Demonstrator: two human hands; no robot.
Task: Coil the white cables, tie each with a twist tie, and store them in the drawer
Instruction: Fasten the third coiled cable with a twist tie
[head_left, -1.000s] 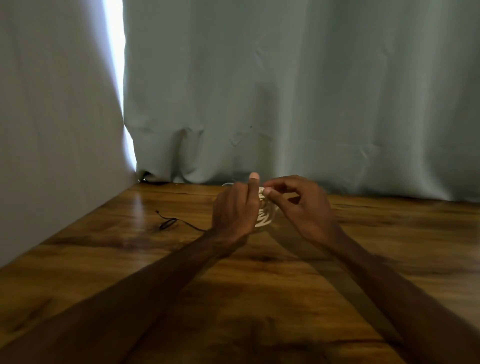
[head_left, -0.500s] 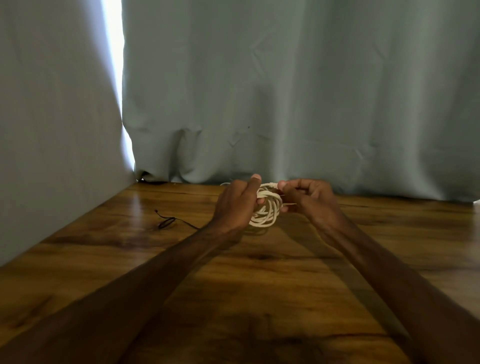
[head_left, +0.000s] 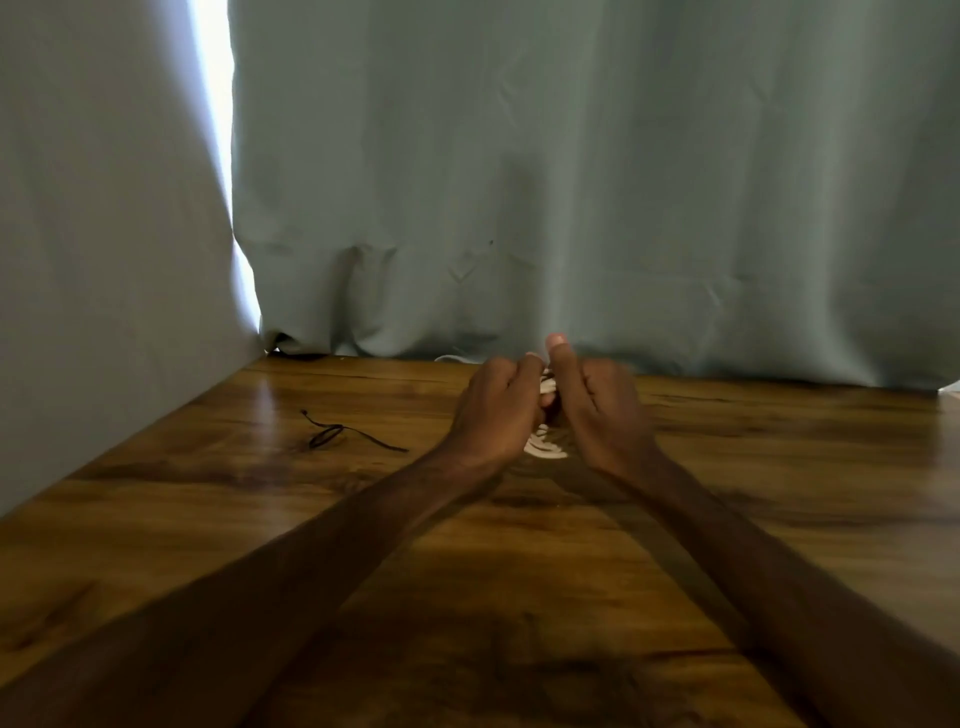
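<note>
**Both hands closed on the white coil, far middle of the counter**

- Nearest: two bare forearms reach forward from the bottom edge, left forearm (head_left: 311, 561) and right forearm (head_left: 753, 561), converging over the wooden counter (head_left: 493, 582). Dark grain, glossy, with some glare on the left part.
- Left hand (head_left: 493, 410): back of hand toward the camera, fingers curled inward around the white cable coil (head_left: 545, 449).
- Right hand (head_left: 605, 410): fingers also curled on the coil, thumb (head_left: 558, 348) standing upright above the knuckles. The two hands are nearly touching, with the coil pressed between them.
- Coil: mostly hidden. Only a few pale loops show below the hands and a sliver in the gap between them. Cannot tell whether it rests on the counter or is held just above it. This area is slightly blurred.
- Black twist tie (head_left: 337, 434): lies loose on the counter to the left of the left hand, apart from it, with a small loop in its middle.
- Far: a grey-green curtain (head_left: 571, 182) hangs along the back edge of the counter, hem touching the wood. A strip of bright daylight (head_left: 213, 104) shows where it meets the pale panel (head_left: 93, 234) on the left.
</note>
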